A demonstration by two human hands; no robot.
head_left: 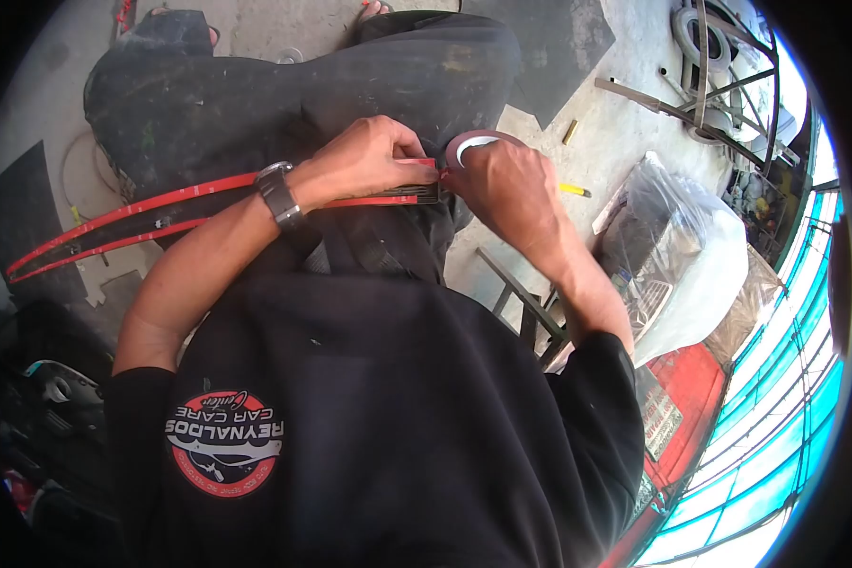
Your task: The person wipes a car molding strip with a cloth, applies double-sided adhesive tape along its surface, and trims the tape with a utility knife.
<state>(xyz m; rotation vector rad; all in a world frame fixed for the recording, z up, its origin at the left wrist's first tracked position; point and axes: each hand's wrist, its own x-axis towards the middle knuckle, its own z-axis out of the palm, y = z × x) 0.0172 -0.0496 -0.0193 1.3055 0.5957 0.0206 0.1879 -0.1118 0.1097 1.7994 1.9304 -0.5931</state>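
Note:
Across my lap lies a long, narrow, red-edged trim piece [151, 203], its two red edges meeting at the far left. My left hand [374, 156], with a watch [280, 196] on its wrist, has its fingers closed on the right end of this piece, where dark ribs show. Right beside that end, my right hand [506, 180] is closed around a roll of tape [464, 147] with a pale core. The fingertips of my right hand are close to the piece's end; whether they touch it is hidden.
On the floor to the right lie a yellow-tipped marker-like stick [575, 190] and a small yellowish piece [570, 132]. A plastic-covered bundle [667, 256] stands further right, near a metal frame [719, 90]. Dark flat sheets [563, 57] lie ahead.

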